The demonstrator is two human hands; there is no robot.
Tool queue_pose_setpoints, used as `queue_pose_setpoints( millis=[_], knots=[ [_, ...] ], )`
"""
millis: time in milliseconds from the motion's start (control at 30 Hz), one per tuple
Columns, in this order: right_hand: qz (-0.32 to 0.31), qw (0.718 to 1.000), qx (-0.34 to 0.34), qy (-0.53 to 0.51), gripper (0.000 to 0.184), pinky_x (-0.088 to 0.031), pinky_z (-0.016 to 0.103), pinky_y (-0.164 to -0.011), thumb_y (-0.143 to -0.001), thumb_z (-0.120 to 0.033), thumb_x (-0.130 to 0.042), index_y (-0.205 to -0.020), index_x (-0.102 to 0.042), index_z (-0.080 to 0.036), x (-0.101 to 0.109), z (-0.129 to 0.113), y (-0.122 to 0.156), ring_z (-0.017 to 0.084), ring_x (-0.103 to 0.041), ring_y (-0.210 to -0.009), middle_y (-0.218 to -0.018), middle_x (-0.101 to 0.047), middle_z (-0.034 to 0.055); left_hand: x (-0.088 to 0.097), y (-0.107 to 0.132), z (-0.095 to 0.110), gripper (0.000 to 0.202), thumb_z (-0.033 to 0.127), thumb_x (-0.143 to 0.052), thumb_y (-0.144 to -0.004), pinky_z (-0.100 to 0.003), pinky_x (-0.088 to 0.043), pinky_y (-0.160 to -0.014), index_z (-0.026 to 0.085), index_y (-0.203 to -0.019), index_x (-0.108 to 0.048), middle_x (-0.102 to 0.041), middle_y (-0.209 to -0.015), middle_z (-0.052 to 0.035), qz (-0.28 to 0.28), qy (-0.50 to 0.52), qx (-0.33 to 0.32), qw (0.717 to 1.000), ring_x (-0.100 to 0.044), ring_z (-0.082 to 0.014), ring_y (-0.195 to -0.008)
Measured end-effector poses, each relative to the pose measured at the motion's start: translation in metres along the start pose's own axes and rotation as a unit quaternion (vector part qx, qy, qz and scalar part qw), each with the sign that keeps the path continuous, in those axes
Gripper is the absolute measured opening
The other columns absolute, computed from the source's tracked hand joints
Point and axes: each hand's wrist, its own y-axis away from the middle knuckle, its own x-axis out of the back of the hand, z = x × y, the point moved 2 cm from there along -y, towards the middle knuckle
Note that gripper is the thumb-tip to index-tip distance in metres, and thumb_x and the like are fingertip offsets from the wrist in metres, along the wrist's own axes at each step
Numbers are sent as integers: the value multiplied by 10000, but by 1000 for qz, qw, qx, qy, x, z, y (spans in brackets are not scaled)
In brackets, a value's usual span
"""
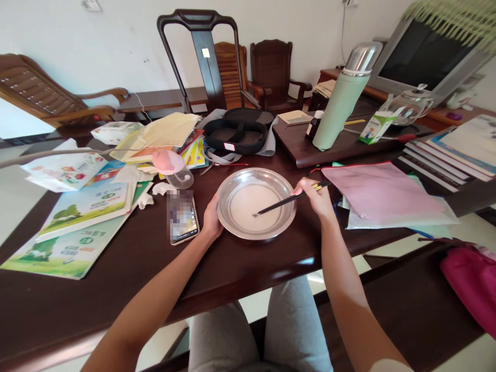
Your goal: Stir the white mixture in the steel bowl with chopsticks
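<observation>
A round metal bowl (232,188) with white liquid in it sits on the dark wooden table (127,279) in front of me. My left hand (212,219) grips the bowl's left rim. My right hand (315,195) is closed on a pair of dark chopsticks (284,202), whose tips dip into the white liquid near the bowl's middle.
A phone (182,217) lies just left of the bowl, with a pink-lidded cup (174,168) and picture books (83,206) beyond. A black divided container (236,135), a green thermos (341,103), pink and green folders (383,194) and stacked books (449,152) are around.
</observation>
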Motion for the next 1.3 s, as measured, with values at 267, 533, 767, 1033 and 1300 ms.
queue_pose_setpoints(
  millis=[267,533,767,1033,1300],
  knots=[
    [66,997,20,37,599,-628,416,-839,-917,-808,-723,-646,-759,-274,6,5,-3,251,-792,-750,-707,-803,36,-1,0,0,315,461,-881,-781,-447,-564,-1190,204,-953,-824,-879,-1164,-79,-4,12,-6,1000,-736,-367,-1341],
    [-49,999,17,12,564,-626,407,-812,-897,-798,-761,-699,-810,-272,-4,2,0,259,-810,-791,-792,-834,55,0,-1,-1,357,457,-864,-814,-455,-580,-1169,193,-1053,-844,-880,-1136,-85,-2,9,1,1000,-750,-365,-1315],
    [90,995,21,23,624,-639,421,-814,-938,-794,-707,-605,-709,-266,8,7,-3,248,-776,-690,-631,-757,37,0,-2,-1,379,486,-880,-792,-458,-584,-1154,191,-1025,-833,-881,-1084,-80,6,5,2,1000,-768,-360,-1273],
    [2,999,26,37,567,-638,426,-846,-882,-821,-748,-707,-805,-285,-3,4,-3,269,-815,-820,-792,-844,45,1,-2,-1,371,478,-871,-791,-451,-584,-1159,200,-1035,-840,-883,-1115,-75,-1,6,-1,1000,-771,-349,-1273],
    [51,999,-2,15,644,-637,410,-769,-890,-836,-725,-581,-697,-272,2,5,-3,251,-776,-675,-628,-763,36,2,-3,-3,370,498,-856,-815,-453,-592,-1148,205,-1040,-840,-883,-1098,-74,6,-4,-1,1000,-766,-359,-1284]
  ],
)
